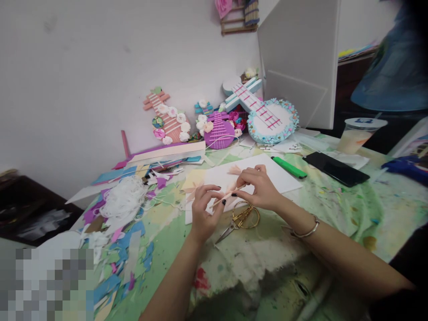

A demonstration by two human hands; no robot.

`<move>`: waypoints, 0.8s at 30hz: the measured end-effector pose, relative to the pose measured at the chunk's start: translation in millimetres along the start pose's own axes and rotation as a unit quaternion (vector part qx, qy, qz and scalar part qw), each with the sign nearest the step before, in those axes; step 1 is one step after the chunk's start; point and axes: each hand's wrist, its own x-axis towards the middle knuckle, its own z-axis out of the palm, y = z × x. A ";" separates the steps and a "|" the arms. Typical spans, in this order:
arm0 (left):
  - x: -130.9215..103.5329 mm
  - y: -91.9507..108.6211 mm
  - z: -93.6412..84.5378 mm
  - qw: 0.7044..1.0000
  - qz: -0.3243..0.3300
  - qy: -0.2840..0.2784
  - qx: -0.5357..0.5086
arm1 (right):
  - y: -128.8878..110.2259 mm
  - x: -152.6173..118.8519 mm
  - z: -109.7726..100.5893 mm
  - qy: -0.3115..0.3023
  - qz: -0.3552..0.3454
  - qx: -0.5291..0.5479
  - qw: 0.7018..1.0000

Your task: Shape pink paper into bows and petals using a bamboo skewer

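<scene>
Between my two hands stretches a thin, pale peach strip (228,195), perhaps paper, with a fringed part near the right fingers. My left hand (206,209) pinches its lower left end between thumb and fingers. At the other end, my right hand (257,187) grips it with thumb and fingertips. Both hands hover over a white sheet (284,185). On that sheet lies a peach fringed piece (235,170), and another peach piece (191,191) shows left of my left hand. Gold-handled scissors (239,220) lie just below my hands, blades pointing lower left.
A green box cutter (289,167), black phone (335,168) and drink cup (357,133) stand or lie to the right. Left are a white string heap (123,198) and paper scraps (123,254). Decorated instrument-shaped crafts, including a purple one (219,133) and a blue-white one (270,120), lean behind.
</scene>
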 end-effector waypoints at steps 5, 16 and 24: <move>0.2 0.0 1.0 1.000 0.009 0.007 0.012 | -0.1 0.1 -0.2 -0.007 -0.001 -0.001 1.000; 0.1 -0.9 2.4 1.000 0.009 -0.001 0.008 | -1.5 -1.6 1.0 -0.020 -0.015 -0.016 1.000; -0.4 -6.1 3.0 1.000 0.000 -0.004 -0.001 | -1.8 -0.9 3.8 -0.035 -0.011 -0.036 0.999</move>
